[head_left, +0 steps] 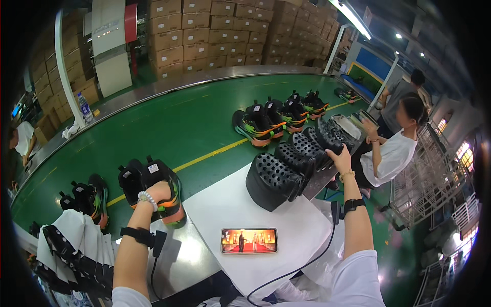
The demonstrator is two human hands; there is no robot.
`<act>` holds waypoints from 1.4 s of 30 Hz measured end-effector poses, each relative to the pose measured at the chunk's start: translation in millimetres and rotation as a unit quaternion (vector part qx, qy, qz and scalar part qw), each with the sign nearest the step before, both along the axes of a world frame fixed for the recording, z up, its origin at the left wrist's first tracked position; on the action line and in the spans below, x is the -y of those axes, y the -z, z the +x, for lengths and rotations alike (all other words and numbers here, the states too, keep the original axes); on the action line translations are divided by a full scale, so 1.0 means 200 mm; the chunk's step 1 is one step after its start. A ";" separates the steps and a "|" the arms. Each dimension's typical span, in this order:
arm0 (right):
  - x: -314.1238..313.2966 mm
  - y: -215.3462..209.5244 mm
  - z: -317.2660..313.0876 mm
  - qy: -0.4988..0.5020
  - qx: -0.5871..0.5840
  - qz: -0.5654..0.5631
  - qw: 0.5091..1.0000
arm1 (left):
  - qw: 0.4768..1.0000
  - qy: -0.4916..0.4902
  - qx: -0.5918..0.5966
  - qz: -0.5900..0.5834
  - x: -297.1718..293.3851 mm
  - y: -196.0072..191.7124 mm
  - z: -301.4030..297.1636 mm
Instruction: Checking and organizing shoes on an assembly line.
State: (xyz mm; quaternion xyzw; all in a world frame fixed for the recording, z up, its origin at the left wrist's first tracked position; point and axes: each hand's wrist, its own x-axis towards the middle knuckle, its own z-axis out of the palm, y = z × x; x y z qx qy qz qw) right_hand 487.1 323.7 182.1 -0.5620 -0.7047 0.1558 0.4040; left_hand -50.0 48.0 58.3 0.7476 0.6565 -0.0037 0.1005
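My left hand [158, 193] grips a black sneaker [170, 189] with an orange and green sole; some of its fingers are hidden against the shoe. Another black sneaker [131, 176] stands just to the left of it. At the right, my right hand [339, 158] has its fingers on a black clog [327, 135] full of round holes. That clog belongs to a row of similar ones, and the nearest clog [273, 176] rests on a white sheet [215, 204]. A phone [249, 241] with a lit picture lies on the sheet between my forearms.
A green conveyor belt [169, 123] with a yellow line carries several more sneakers [255, 123]. Black straps and white cloth [76, 230] lie at the left. A co-worker [391, 148] sits at the right near a wire rack [432, 174]. Stacked cartons [215, 36] stand behind a bottle [84, 106].
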 end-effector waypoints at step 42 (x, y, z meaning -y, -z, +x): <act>1.28 -0.11 -2.21 -0.438 0.358 -0.065 0.822 | 0.853 -0.450 -0.068 0.254 0.61 -0.18 0.41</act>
